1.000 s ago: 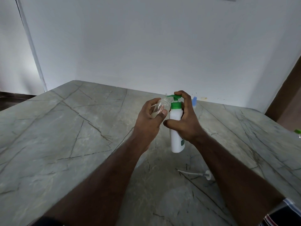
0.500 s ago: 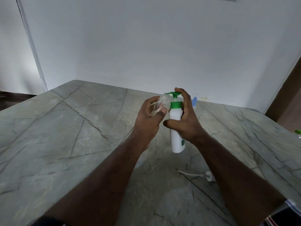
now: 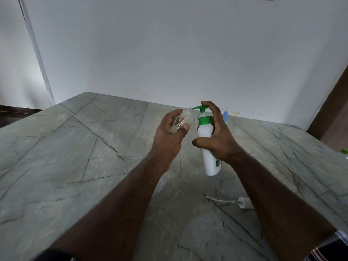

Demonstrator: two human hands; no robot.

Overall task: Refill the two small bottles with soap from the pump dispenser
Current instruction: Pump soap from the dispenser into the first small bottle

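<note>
Where veined table (image 3: 79,147) spreads, white cap (image 3: 243,202) lies.

Grey marble table (image 3: 79,151) with dark veins filling lower frame. White wall (image 3: 169,49) running behind it. White pipe (image 3: 36,51) standing at upper left. Brown door edge (image 3: 331,108) showing at right. Striped cloth (image 3: 325,251) showing at lower right corner.
</note>
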